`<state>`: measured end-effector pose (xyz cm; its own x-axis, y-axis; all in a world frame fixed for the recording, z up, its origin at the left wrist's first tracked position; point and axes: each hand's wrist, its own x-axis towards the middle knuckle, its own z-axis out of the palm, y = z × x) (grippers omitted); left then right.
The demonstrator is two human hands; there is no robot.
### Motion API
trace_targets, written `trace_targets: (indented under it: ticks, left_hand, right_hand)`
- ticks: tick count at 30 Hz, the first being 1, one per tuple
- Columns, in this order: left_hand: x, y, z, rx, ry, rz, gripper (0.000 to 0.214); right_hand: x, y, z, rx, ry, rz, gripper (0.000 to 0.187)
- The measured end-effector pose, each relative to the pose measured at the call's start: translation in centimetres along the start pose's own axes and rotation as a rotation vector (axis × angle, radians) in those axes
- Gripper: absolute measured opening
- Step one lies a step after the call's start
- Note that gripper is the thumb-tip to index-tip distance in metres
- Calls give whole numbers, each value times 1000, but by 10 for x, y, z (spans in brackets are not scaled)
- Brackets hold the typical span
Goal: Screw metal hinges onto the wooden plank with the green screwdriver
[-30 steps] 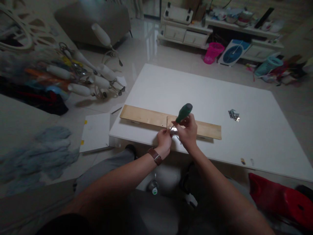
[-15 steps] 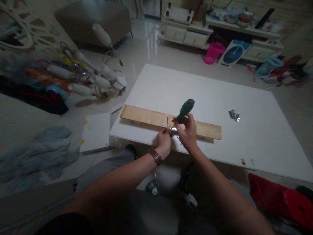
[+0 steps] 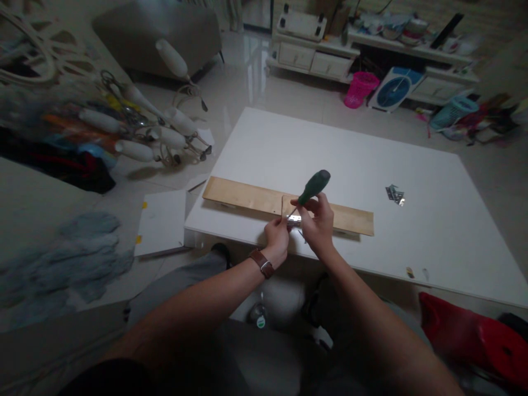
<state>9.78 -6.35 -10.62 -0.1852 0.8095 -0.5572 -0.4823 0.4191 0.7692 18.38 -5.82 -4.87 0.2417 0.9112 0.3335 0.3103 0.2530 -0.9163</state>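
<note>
My right hand (image 3: 318, 223) is closed around the lower part of a green-handled screwdriver (image 3: 314, 186), which leans up and to the right. Its shaft runs down to a shiny metal hinge (image 3: 294, 220) at the near edge of a long wooden board (image 3: 243, 197). My left hand (image 3: 277, 236) has its fingers pinched together at the hinge's left end, by the screwdriver's tip; what they grip there is too small to make out. The board lies across a white panel (image 3: 322, 146). A few thin screws (image 3: 302, 236) lie just below the hinge.
More metal hinges (image 3: 395, 195) lie on the panel to the right. Two small parts (image 3: 410, 272) sit near its front edge. A red object (image 3: 466, 341) is at lower right, a white piece (image 3: 163, 223) at left, lamp arms (image 3: 136, 149) beyond it. A bottle (image 3: 259, 316) stands below.
The screwdriver handle has shifted slightly right and down, with my right hand moving a little right, so more of the hinge shows. My left hand stays in place.
</note>
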Motion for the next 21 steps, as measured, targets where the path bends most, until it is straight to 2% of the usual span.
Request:
trace_targets:
  ticks: [8,16,21]
  left_hand:
    - [1,-2,0,-46,0,-19,19]
    - [-2,3,-1,-11,-2,-3,16]
    - [-5,6,0,16,30,10,22]
  right_hand:
    - [2,2,1,20,-28,-31,28]
    - [2,5,0,-61,82,-6,34]
    - [-1,0,-1,-54,16,-6,37]
